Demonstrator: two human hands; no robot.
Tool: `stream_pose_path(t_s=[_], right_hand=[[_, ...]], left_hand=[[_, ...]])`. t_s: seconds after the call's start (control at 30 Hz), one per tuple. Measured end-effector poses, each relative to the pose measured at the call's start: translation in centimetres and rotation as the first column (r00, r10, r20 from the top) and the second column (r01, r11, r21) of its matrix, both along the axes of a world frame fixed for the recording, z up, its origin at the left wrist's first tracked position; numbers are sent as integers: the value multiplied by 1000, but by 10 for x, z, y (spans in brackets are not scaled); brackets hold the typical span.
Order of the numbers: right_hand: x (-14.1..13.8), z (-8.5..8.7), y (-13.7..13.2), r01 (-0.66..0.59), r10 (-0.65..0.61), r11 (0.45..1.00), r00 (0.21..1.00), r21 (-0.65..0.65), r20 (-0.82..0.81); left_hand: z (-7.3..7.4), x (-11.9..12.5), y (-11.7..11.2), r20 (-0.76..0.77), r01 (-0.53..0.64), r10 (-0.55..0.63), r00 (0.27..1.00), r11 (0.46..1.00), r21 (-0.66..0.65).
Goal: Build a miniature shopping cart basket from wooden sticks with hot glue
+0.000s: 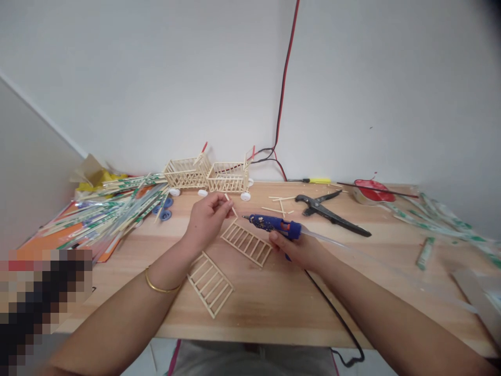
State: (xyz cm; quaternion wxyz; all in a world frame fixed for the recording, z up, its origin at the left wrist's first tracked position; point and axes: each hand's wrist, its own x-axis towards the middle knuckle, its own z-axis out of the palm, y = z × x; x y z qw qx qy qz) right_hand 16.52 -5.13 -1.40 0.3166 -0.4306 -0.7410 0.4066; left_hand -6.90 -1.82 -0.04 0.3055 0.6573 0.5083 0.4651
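Note:
My left hand pinches a short wooden stick near the middle of the table. Wrapped in my right hand is a blue hot glue gun, its nozzle pointing left, close to the lower end of that stick. A clear glue stick runs out of its back. Just below the nozzle lies a small ladder-like panel of wooden sticks. A second such panel lies nearer the front edge, by my left forearm.
Two small stick-built carts with white wheels stand against the wall. Black pliers and loose stick pieces lie beyond the glue gun. Wrapped chopsticks and blue wheels are at left; a red-topped container sits back right. A black cord trails over the front edge.

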Motion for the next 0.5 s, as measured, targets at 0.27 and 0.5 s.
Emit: stream_pose_path(t_s=[0.27,0.5], right_hand=[[-4,-4,9,-41,40,999,999,-14,-9],[-6,15,20,100,-81,987,986,-128,145]], left_hand=[[-13,-9,11,-259,-36,39,965,999,16],[-8,-10,10,-254,-77,96,962,994,82]])
